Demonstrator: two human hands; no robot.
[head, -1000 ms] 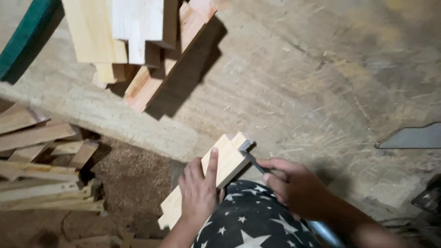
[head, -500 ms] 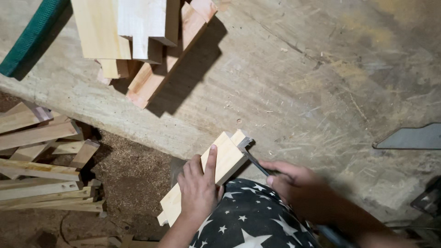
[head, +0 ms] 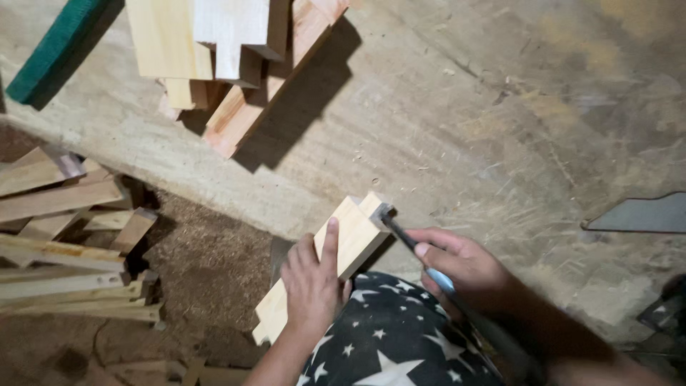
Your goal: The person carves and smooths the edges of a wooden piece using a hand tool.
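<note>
Pressing a stiff, light-looking wood block [head: 336, 261] flat-handed mid-length at the bench [head: 443, 121] edge with left hand [head: 312, 282], right hand [head: 457, 264] closed around hammer [head: 400, 232].

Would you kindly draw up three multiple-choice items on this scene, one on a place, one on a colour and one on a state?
1. Where does the left hand rest?
A. On the wood block
B. On the green board
C. On the scrap pile

2. What colour is the board at the top left?
A. Red
B. Green
C. White

3. How is the hammer held?
A. Lying loose on the bench
B. Gripped in the right hand, its head at the block's end
C. Hanging from the stacked planks

Answers:
1 A: the palm and fingers lie flat on the pale block, which juts over the bench edge.
2 B: it shows dark green beside the pale planks.
3 B: the right fingers wrap the handle, and the dark head meets the block's upper end.
</note>
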